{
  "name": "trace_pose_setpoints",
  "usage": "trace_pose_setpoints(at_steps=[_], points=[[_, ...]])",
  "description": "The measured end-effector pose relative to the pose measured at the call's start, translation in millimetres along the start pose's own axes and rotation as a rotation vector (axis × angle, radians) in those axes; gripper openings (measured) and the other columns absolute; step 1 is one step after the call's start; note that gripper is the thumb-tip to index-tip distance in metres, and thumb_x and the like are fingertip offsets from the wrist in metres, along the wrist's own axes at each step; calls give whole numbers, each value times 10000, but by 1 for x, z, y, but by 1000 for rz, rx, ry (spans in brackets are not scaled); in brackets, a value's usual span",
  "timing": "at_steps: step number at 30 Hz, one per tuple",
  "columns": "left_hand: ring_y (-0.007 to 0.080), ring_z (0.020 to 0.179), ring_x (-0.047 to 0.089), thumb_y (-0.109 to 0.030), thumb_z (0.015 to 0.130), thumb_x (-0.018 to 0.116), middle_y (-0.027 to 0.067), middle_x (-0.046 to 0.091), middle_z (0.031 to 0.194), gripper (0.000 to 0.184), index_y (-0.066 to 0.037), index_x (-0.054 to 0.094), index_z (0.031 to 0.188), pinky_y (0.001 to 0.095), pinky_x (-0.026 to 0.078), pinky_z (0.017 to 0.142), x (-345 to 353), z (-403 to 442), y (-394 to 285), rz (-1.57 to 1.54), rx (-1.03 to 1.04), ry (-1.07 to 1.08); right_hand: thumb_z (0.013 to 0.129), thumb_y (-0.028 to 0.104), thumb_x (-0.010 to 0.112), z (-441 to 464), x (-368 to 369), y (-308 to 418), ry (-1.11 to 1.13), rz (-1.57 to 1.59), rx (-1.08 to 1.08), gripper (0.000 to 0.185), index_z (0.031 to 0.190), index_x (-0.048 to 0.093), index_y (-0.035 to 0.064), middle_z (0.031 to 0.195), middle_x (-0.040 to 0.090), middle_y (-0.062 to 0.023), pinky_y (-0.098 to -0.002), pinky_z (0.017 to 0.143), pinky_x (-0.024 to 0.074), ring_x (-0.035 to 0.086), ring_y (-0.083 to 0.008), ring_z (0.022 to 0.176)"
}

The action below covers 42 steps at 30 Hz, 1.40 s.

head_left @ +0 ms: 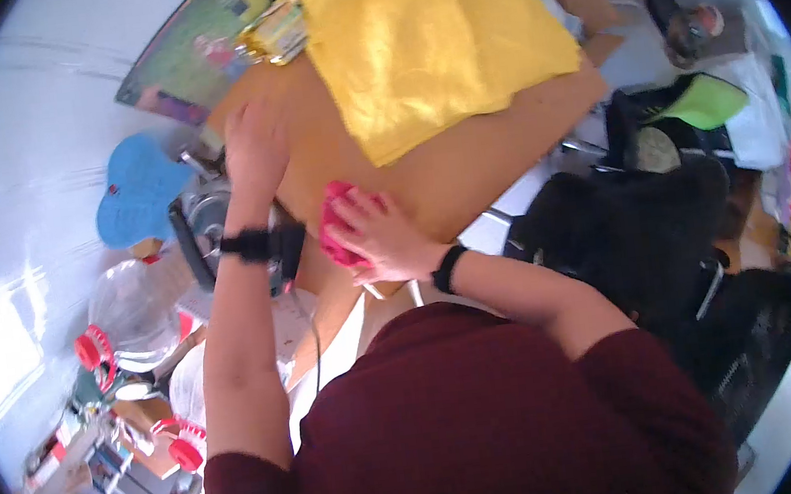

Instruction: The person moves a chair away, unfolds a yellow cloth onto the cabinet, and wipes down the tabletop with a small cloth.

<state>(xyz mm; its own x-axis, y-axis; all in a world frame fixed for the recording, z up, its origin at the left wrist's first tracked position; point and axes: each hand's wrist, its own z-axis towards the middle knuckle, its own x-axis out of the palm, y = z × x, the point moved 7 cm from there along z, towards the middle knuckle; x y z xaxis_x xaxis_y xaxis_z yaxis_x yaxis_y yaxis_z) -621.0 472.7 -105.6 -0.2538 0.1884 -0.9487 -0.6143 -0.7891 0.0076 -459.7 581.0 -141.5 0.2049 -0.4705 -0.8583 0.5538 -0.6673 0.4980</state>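
A bright pink, crumpled cloth (331, 232) lies on the brown tabletop (464, 167) near its front left edge. My right hand (380, 237) covers it with bent fingers and presses it to the surface, hiding part of it. Farther up, at the left edge of the table, my left hand (258, 150) rests with its fingers stretched out and appears to hold nothing. A large yellow cloth (432, 41) is spread over the far part of the table, beyond both hands. Beside it, at the far left, sits a shiny gold packet (276, 30).
A colourful picture board (192, 51) leans at the back left. A blue cap (139, 189) is at the left wall, above large clear bottles with red caps (133, 313). On the right are black bags (625, 232) and a dark shoe (671, 20).
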Motion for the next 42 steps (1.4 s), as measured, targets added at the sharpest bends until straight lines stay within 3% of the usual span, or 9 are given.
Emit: trace_pose_setpoints(at_steps=[2, 4, 8, 18, 24, 30, 34, 38, 42], points=[[389, 1091, 477, -164, 777, 630, 225, 520, 1155, 366, -30, 554, 1109, 437, 403, 930, -9, -28, -10, -356, -419, 21, 728, 353, 685, -6, 18, 1, 87, -112, 24, 556, 1205, 509, 128, 1327, 400, -113, -543, 953, 321, 376, -362, 1212], [394, 1100, 473, -141, 770, 638, 230, 512, 1170, 361, -22, 556, 1101, 438, 404, 930, -25, -47, -42, -406, -403, 62, 750, 303, 658, -13, 27, -2, -108, -128, -22, 506, 1215, 503, 177, 1350, 375, -96, -524, 958, 319, 373, -333, 1219], [395, 1111, 467, -114, 767, 636, 232, 495, 1196, 369, -18, 545, 1111, 435, 404, 933, -17, -86, -78, -481, -337, 171, 757, 226, 620, -35, 19, -24, -82, -195, -48, 434, 1181, 532, 192, 1324, 405, -78, -498, 928, 339, 389, -313, 1202], [413, 1155, 428, -91, 765, 615, 238, 431, 1268, 422, -47, 510, 1172, 443, 381, 966, 16, -91, -116, -556, -347, 337, 734, 122, 576, -102, -74, -200, -336, -290, 600, 468, 1199, 533, 166, 1278, 455, -76, -518, 978, 313, 363, -311, 1242], [385, 1276, 307, -161, 754, 630, 218, 342, 1359, 518, -85, 485, 1245, 485, 305, 1010, 27, -23, -154, -352, -21, 382, 732, 113, 554, -124, -118, -285, -485, -347, 789, 448, 1180, 533, 98, 1297, 435, -118, -515, 992, 310, 355, -331, 1242], [379, 1298, 276, -210, 750, 659, 226, 316, 1372, 598, -80, 432, 1289, 483, 291, 1012, 58, -25, -163, -305, -110, 549, 764, 167, 542, -148, -159, -398, -374, -603, 1060, 434, 1194, 530, 110, 1309, 437, -107, -480, 983, 308, 339, -335, 1263], [408, 1264, 299, -194, 747, 677, 262, 320, 1349, 651, -31, 375, 1300, 486, 298, 1011, 61, -20, -136, -457, -383, 256, 767, 201, 549, -154, -178, -411, -608, -494, 1075, 417, 1179, 555, 130, 1288, 465, -85, -478, 975, 297, 372, -322, 1241], [416, 1241, 312, -174, 767, 656, 277, 350, 1317, 641, 26, 349, 1292, 462, 302, 1017, 75, -12, -102, -513, -528, 209, 742, 126, 531, -151, -181, -403, -610, -691, 978, 333, 1063, 619, 106, 1015, 614, -98, -442, 727, 448, 595, -302, 850], [412, 1213, 351, -162, 753, 654, 267, 342, 1321, 641, -8, 363, 1304, 457, 308, 1017, 63, -13, -94, -412, -549, 176, 735, 83, 553, -160, -162, -362, -576, -603, 945, 472, 1204, 514, 49, 1249, 474, -178, -458, 1033, 292, 382, -373, 1197]])
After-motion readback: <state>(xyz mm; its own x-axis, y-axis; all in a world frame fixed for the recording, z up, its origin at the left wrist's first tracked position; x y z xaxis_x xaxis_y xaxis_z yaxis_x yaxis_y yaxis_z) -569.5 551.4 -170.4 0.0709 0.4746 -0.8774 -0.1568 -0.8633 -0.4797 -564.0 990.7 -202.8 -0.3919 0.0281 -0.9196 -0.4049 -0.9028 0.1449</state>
